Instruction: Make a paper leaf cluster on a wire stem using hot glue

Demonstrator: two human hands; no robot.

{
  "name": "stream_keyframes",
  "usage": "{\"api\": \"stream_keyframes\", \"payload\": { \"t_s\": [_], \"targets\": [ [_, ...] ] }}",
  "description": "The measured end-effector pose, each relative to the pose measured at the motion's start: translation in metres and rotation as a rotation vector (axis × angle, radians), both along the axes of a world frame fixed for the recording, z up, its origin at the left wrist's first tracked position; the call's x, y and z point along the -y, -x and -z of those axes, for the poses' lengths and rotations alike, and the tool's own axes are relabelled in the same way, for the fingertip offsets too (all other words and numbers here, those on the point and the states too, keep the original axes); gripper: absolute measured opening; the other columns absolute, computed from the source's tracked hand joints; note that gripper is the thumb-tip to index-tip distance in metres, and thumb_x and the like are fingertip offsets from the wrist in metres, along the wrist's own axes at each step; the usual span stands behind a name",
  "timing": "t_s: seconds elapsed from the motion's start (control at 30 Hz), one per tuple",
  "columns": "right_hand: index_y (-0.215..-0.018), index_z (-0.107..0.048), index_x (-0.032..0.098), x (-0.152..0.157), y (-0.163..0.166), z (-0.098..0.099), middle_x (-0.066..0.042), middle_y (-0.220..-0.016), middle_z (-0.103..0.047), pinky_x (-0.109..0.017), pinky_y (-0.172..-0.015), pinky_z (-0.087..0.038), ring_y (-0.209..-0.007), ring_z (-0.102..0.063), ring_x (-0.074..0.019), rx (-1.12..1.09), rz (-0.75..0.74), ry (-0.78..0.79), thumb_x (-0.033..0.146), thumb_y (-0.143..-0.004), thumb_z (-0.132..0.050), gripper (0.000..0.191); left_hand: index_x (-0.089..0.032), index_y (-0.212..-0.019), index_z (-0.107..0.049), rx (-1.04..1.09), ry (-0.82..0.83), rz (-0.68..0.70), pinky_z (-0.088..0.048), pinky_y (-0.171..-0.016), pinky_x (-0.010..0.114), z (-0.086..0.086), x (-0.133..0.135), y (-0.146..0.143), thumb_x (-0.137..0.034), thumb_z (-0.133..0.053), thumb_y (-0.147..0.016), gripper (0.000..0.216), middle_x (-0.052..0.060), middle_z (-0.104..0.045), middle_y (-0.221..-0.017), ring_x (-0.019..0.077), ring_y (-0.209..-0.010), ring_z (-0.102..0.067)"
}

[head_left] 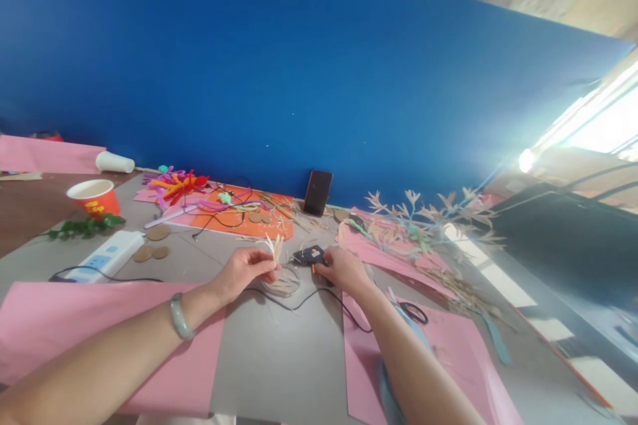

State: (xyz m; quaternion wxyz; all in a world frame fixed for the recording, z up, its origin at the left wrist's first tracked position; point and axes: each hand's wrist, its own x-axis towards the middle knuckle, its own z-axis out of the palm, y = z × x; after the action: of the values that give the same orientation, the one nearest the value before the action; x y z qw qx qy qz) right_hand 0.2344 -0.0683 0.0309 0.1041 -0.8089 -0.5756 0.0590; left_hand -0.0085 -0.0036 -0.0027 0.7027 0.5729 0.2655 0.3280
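Observation:
My left hand (254, 267) is closed in a pinch around a small flower of pale dried strips (276, 247), its tips pointing up. Under those fingers lies a round, clear dish-like thing (282, 284) with straw-coloured bits. To the right, my right hand (343, 267) has its fingers closed on a black tool, apparently a glue gun (310, 255), with a label and a small orange part. The palm hides much of it. A dark cable (294, 308) runs across the grey table beneath both hands.
A white power strip (107, 255), red paper cup (94, 198) and wooden discs (158, 232) are on the left. Fuzzy craft wires (182, 187) lie behind. A phone (318, 192) leans on the blue partition (299, 80). Right are pale leafy stems (433, 219), scissors (413, 312) and pink sheets (448, 352).

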Motion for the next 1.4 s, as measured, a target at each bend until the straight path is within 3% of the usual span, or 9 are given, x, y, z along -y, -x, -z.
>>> {"api": "stream_keyframes", "payload": {
  "t_s": [0.27, 0.47, 0.63, 0.73, 0.8, 0.9, 0.97, 1.17, 1.4],
  "targets": [
    [-0.061, -0.058, 0.02, -0.003, -0.009, 0.008, 0.003, -0.056, -0.055, -0.025, -0.054, -0.024, -0.055, -0.048, -0.0132, -0.052, -0.05, 0.098, 0.034, -0.071, -0.066, 0.019, -0.014, -0.079, -0.071, 0.033, 0.016, -0.014, -0.053, -0.067, 0.026, 0.001, -0.001, -0.001, -0.033, -0.075, -0.073, 0.021, 0.004, -0.072, -0.069, 0.0146, -0.064, -0.065],
    [-0.054, -0.05, 0.02, 0.0, -0.008, 0.006, 0.004, -0.05, -0.047, -0.025, -0.052, -0.024, -0.051, -0.043, -0.0122, -0.15, -0.093, 0.003, 0.03, -0.076, -0.059, 0.025, -0.013, -0.078, -0.07, 0.041, 0.024, -0.056, -0.054, -0.068, 0.027, 0.0, -0.002, -0.001, -0.032, -0.073, -0.072, 0.02, 0.005, -0.072, -0.069, 0.0152, -0.064, -0.065],
    [-0.075, -0.056, 0.019, 0.002, -0.003, 0.003, 0.002, -0.06, -0.055, -0.025, -0.055, -0.036, -0.057, -0.052, -0.0151, -0.262, -0.08, -0.182, 0.033, -0.081, -0.05, 0.016, -0.012, -0.079, -0.069, 0.039, 0.049, -0.139, -0.055, -0.067, 0.027, -0.001, -0.003, -0.003, -0.033, -0.075, -0.07, 0.023, 0.006, -0.073, -0.069, 0.0157, -0.063, -0.066],
    [-0.097, -0.055, 0.016, 0.001, 0.004, 0.002, -0.004, -0.077, -0.063, -0.028, -0.062, -0.045, -0.068, -0.058, -0.0172, -0.355, -0.045, -0.321, 0.038, -0.083, -0.05, 0.026, -0.011, -0.08, -0.069, 0.056, 0.061, -0.169, -0.055, -0.066, 0.027, 0.001, -0.004, -0.004, -0.034, -0.076, -0.069, 0.026, 0.007, -0.073, -0.07, 0.0155, -0.063, -0.067],
    [-0.103, -0.054, 0.015, 0.002, 0.008, 0.0, -0.008, -0.087, -0.067, -0.03, -0.065, -0.048, -0.076, -0.061, -0.0191, -0.552, -0.04, -0.427, 0.042, -0.079, -0.057, 0.036, -0.011, -0.08, -0.069, 0.072, 0.061, -0.174, -0.055, -0.066, 0.026, 0.003, -0.006, -0.005, -0.034, -0.076, -0.069, 0.027, 0.007, -0.073, -0.07, 0.0152, -0.063, -0.067],
    [-0.097, -0.061, 0.014, 0.007, 0.016, -0.008, -0.008, -0.085, -0.069, -0.03, -0.061, -0.049, -0.073, -0.062, -0.0192, -0.861, -0.074, -0.411, 0.043, -0.071, -0.069, 0.04, -0.01, -0.08, -0.069, 0.095, 0.064, -0.189, -0.054, -0.066, 0.026, 0.007, -0.007, -0.006, -0.033, -0.078, -0.068, 0.027, 0.006, -0.073, -0.068, 0.0152, -0.063, -0.067],
    [-0.089, -0.064, 0.013, 0.011, 0.023, -0.016, -0.005, -0.077, -0.068, -0.028, -0.058, -0.048, -0.065, -0.061, -0.0169, -0.914, -0.087, -0.324, 0.042, -0.07, -0.071, 0.035, -0.01, -0.08, -0.068, 0.108, 0.063, -0.202, -0.054, -0.065, 0.027, 0.009, -0.008, -0.006, -0.033, -0.078, -0.068, 0.028, 0.006, -0.072, -0.067, 0.0151, -0.062, -0.067],
    [-0.075, -0.061, 0.017, 0.024, 0.042, -0.033, 0.0, -0.057, -0.062, -0.026, -0.055, -0.043, -0.054, -0.055, -0.0144, -0.874, -0.15, -0.255, 0.035, -0.078, -0.06, 0.018, -0.01, -0.079, -0.068, 0.104, 0.062, -0.239, -0.052, -0.063, 0.026, 0.004, -0.006, -0.007, -0.034, -0.079, -0.067, 0.029, 0.006, -0.071, -0.064, 0.014, -0.058, -0.064],
    [-0.063, -0.051, 0.02, 0.027, 0.047, -0.032, 0.002, -0.053, -0.05, -0.026, -0.054, -0.038, -0.052, -0.046, -0.0124, -0.818, -0.264, -0.315, 0.033, -0.083, -0.054, 0.025, -0.011, -0.076, -0.067, 0.112, 0.048, -0.239, -0.051, -0.063, 0.026, 0.0, -0.004, -0.008, -0.036, -0.077, -0.068, 0.028, 0.005, -0.07, -0.062, 0.0139, -0.057, -0.063]
  ]
}}
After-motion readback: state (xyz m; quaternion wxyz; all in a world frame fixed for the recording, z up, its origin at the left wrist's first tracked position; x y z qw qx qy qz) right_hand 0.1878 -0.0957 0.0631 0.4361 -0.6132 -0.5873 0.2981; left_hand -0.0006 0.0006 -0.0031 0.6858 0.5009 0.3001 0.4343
